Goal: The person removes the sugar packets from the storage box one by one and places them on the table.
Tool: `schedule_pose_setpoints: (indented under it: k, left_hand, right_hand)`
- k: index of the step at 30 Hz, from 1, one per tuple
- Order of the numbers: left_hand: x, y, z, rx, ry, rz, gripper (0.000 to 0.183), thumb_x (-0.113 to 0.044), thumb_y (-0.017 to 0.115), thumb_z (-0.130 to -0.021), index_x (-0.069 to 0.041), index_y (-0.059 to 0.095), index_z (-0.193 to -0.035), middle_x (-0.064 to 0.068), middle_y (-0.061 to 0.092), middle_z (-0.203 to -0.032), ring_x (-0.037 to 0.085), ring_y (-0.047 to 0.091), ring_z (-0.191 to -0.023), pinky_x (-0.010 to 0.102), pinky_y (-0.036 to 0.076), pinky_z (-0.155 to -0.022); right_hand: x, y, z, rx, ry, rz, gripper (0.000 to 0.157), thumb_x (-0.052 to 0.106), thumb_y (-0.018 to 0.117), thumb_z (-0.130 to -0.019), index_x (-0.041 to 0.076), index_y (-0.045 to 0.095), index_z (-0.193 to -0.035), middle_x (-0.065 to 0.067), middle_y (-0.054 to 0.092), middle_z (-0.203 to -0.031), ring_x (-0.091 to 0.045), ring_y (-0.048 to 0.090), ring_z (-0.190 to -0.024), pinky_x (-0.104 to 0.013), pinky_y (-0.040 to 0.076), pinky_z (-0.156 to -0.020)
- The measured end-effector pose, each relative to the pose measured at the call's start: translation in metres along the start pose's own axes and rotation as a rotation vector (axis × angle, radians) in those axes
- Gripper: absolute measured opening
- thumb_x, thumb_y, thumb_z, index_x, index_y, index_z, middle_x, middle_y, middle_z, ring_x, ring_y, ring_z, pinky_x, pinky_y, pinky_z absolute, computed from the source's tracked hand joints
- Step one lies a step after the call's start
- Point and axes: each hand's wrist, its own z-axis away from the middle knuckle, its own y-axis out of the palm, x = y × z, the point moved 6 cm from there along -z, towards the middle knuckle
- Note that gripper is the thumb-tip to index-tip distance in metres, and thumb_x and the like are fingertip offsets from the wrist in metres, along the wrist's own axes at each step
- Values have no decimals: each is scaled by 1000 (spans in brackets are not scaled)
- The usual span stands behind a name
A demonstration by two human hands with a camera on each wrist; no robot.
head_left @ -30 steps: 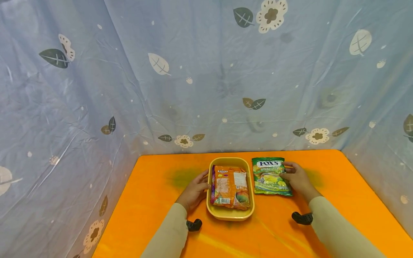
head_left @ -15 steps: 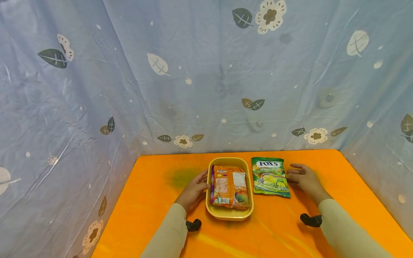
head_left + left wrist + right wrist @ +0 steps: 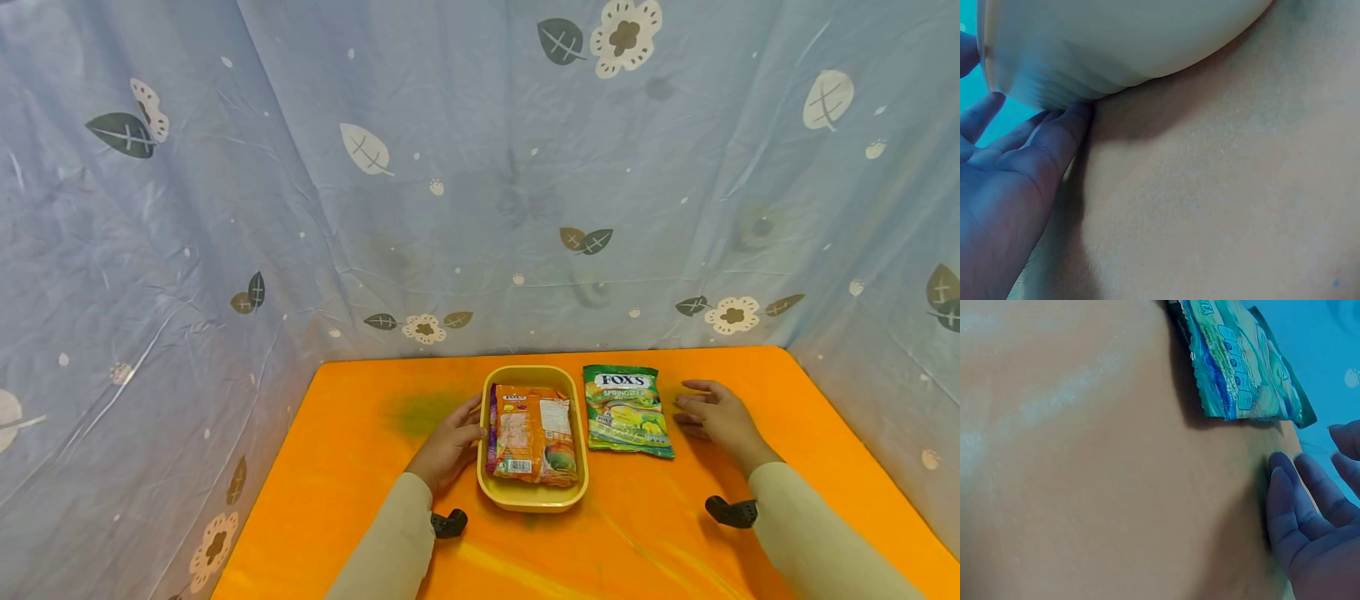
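Where the green packet (image 3: 627, 412) lies: beside the yellow tray (image 3: 533, 498), glossy (FOX'S lettering).
Left hand (image 3: 447, 442): fingers extended, touching tray, seemingly ungripping.
Right hand (image 3: 725, 423): relaxed, holding nothing.
Table (image 3: 615, 533): orange.
Curtain (image 3: 480, 192): blue, leaf-printed.

orange tabletop (image 3: 337, 450), blue curtain (image 3: 480, 192), printed leaves (image 3: 561, 41) and flowers (image 3: 626, 37)

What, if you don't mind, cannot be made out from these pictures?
Purple item, head view: mostly hidden under the orange packet.
Fine print on the green packet, head view: too small to read.
Inside of the yellow tray, left wrist view: hidden by its wall.
Right hand, right wrist view: cut off by right and bottom edges.
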Motion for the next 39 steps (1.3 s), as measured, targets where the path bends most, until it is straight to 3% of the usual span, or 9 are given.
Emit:
schedule_pose_setpoints:
  k: [6,17,23,30,34,39]
  left_hand:
    - [0,-1,0,2,-1,6,80,-2,60,-101,-11,28,-174,22,34,-172,39,52,-143,52,50,-112]
    - [0,-1,0,13,1,10,79,-2,60,-102,-11,29,-174,22,34,-172,38,53,-141,52,50,-112]
    - [0,0,0,15,3,12,77,-2,60,-103,-12,30,-174,22,34,-172,39,50,-145,53,49,-112]
    - [0,-1,0,13,1,2,78,-3,60,-103,-12,29,-174,22,34,-172,40,49,-146,54,48,-113]
    - [0,-1,0,13,1,1,78,-3,61,-103,-13,30,-174,21,34,-172,40,49,-147,54,48,-113]
    - [0,-1,0,13,1,-1,78,-4,61,-103,-13,30,-174,21,34,-172,39,49,-146,53,49,-113]
  right_hand:
    - [0,6,-1,5,3,-15,63,21,56,-115,-10,29,-164,-29,58,-140,-20,75,-101,-35,63,-87]
    - [16,23,1,7,-44,27,61,21,58,-115,-8,34,-164,-34,55,-145,-16,71,-103,-34,62,-87]
    - [22,33,0,25,-64,34,60,20,58,-115,-7,35,-163,-36,53,-146,-24,71,-106,-35,62,-85]
    - [32,60,6,88,-104,52,58,17,61,-113,-8,39,-161,-33,59,-141,-33,72,-109,-36,61,-85]
    - [43,77,10,125,-119,0,59,18,62,-113,-6,39,-162,-31,58,-142,-39,69,-117,-40,60,-94]
    - [62,102,14,166,-140,-61,54,16,61,-113,-5,43,-160,-31,58,-141,-43,68,-118,-44,60,-94]
